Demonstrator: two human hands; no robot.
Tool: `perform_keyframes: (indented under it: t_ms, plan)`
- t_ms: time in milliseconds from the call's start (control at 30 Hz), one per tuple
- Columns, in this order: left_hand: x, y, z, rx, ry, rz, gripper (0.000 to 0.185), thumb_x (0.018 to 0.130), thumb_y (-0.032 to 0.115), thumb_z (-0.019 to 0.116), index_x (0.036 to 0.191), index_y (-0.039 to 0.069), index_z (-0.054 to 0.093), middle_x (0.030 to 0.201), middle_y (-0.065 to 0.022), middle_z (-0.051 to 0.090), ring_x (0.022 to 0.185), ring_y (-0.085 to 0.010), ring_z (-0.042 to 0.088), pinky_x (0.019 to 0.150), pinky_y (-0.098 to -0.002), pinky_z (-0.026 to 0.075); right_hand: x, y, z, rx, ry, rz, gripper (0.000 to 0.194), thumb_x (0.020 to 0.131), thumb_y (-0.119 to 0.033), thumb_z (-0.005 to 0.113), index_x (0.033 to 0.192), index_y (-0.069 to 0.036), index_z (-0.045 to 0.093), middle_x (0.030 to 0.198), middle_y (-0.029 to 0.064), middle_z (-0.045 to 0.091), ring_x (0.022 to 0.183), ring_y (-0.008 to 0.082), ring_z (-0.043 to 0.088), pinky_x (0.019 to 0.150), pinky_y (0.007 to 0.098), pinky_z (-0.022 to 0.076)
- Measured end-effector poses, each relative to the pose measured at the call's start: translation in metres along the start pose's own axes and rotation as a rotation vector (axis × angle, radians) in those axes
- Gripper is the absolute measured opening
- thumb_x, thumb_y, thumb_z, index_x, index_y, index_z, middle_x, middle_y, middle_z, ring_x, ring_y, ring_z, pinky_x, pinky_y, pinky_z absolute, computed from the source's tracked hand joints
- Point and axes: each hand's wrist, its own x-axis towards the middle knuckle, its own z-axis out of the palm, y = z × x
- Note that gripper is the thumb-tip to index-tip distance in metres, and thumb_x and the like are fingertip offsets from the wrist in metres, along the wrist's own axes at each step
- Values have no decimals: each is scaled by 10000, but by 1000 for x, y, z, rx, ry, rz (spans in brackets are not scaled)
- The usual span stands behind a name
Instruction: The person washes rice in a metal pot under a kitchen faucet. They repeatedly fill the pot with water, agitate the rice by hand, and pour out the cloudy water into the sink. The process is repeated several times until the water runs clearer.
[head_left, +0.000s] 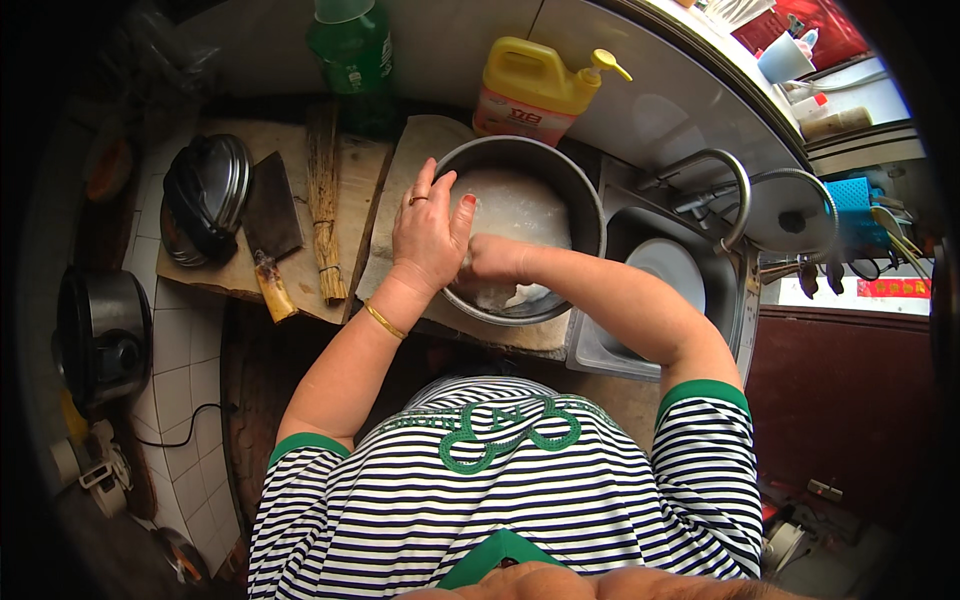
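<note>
A round metal pot (598, 217) stands on the worktop, holding cloudy, whitish liquid (517, 202). My left hand (431, 232), with a ring and a gold bangle, rests at the pot's left rim with its fingers spread, and nothing shows in it. Inside the left part of the pot, my right hand (495, 259) is curled like a fist beside my left thumb. Its fingertips are hidden, so whether it grips something cannot be told. A pale, wet piece (529, 295) lies near the pot's front wall, below my right wrist.
Left of the pot, a board (292, 274) bears a cleaver (274, 206), a straw brush (326, 225) and a metal lid (217, 187). Behind it stands a yellow pump bottle (532, 90). At right are a sink (724, 289) with a white plate (666, 274) and a curved faucet (739, 187).
</note>
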Motion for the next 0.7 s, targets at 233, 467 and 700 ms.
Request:
perform_keyframes:
  t_ms: [233, 467, 700]
  plan:
    - [0, 1, -1, -1, 10, 8, 488, 966, 376, 431, 1231, -20, 534, 1393, -261, 418, 1163, -429, 483, 993, -458, 392, 30, -1, -42, -553, 416, -44, 397, 794, -372, 567, 852, -7, 712, 932, 215, 664, 913, 366, 627, 804, 445, 508]
    - [0, 1, -1, -16, 11, 0, 498, 952, 378, 450, 1237, -22, 527, 1396, -259, 414, 1169, -432, 475, 998, -463, 390, 43, 8, -29, -628, 433, -96, 513, 728, -399, 639, 1096, -42, 629, 1050, 205, 622, 1057, 366, 565, 891, 499, 456]
    - [0, 1, 1, 1, 15, -10, 478, 974, 366, 421, 1232, -21, 533, 1393, -252, 425, 1171, -420, 487, 982, -445, 403, 49, 15, 8, -181, -121, -253, 524, 695, -229, 659, 1185, -50, 611, 1099, 225, 648, 1040, 368, 606, 915, 403, 466]
